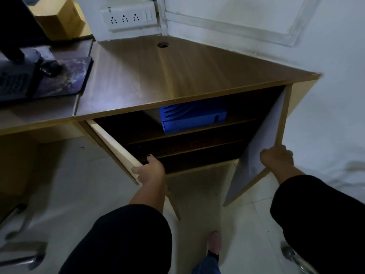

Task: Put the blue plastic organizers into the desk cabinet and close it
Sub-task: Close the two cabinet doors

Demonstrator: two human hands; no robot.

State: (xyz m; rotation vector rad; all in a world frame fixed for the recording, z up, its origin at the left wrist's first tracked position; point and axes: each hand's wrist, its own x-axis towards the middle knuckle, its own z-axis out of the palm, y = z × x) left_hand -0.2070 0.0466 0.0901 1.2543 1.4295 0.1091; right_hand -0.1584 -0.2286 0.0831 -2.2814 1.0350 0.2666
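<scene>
Now we count two cabinet doors, both swung open, and one of our hands on each. Our left hand [151, 169] curls over the lower edge of the left door [115, 149], its grip closed on that edge with the thumb on the inner side. Our right hand [276, 157] wraps its grip around the outer edge of the right door [260, 147], fingers folded over the panel's pale inner face.

Inside the cabinet [197, 147] we see three levels, divided by two dark shelves. On the top level lie the blue plastic organizers [192, 117]; we can make out one body with curved slots on its side and a plain blue face toward us, and whether a second one is nested behind it we cannot tell. It lies on its side with its long axis running left to right along the shelf, the slotted side turned up and toward the back left, the shorter end toward the right. It sits to the right of the shelf's middle, well back from the front edge. The two lower levels look dark.

Above, the brown counter [167, 76] has one round cable hole [163, 44] near the wall. Further left we count one mouse pad [67, 76], one mouse [49, 69] and one cardboard box [59, 18]. On the wall, one socket strip [128, 17] shows three outlets.
</scene>
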